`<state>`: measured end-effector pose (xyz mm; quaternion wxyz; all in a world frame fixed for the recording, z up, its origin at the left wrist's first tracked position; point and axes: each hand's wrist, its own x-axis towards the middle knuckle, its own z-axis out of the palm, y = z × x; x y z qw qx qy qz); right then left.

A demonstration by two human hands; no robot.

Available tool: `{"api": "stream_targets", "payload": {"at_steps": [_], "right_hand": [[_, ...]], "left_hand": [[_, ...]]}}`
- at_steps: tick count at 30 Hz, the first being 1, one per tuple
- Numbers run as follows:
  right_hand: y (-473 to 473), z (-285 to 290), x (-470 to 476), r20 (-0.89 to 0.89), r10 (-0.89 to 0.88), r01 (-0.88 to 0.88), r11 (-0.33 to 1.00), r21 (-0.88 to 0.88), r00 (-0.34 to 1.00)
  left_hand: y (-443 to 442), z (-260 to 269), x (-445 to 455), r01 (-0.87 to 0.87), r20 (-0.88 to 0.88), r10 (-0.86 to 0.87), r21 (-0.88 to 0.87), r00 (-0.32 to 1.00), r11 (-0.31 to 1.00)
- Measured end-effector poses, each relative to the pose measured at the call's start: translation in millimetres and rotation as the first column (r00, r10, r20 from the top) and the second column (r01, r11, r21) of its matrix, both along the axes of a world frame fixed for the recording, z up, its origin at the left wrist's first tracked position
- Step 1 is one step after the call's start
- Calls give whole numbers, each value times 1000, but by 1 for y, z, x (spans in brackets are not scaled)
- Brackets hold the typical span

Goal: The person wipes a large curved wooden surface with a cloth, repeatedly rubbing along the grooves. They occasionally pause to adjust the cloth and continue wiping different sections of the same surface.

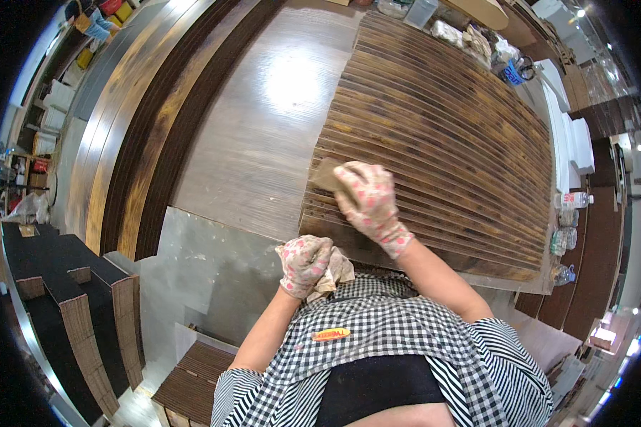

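Observation:
My right hand [368, 200], in a pink-spotted work glove, grips a thin brown piece [325, 175], perhaps a pad or sandpaper; blur hides what it is. It lies over the left ends of dark-stained wooden boards [438, 139], laid in tightly packed, overlapping rows. My left hand [304, 264], gloved alike, is closed around a crumpled cream cloth [339, 269] in front of my checked apron [384, 325]. That hand is just off the near left corner of the boards.
Left of the boards is a glossy grey-brown panel [245, 176]; beyond it stand stacks of finished planks [117, 139]. Dark board stacks [69, 299] rise at lower left. Plastic bottles [574, 200] line the right edge. Bags and a blue-labelled container [514, 72] sit at the far side.

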<state>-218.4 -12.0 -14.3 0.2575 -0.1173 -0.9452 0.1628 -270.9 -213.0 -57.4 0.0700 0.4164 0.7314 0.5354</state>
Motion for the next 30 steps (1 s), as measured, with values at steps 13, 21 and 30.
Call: {"api": "stream_targets", "payload": {"at_steps": [13, 21, 30], "right_hand": [[-14, -6, 48, 4, -75, 75, 997, 3, 997], [52, 13, 153, -209, -530, 559, 822, 111, 822], [53, -8, 192, -64, -476, 480, 871, 107, 877]], "left_hand": [[1, 10, -31, -100, -36, 94, -297, 995, 950], [5, 7, -34, -97, -106, 70, -276, 992, 956], [4, 7, -34, -108, 0, 116, -374, 993, 921]]}}
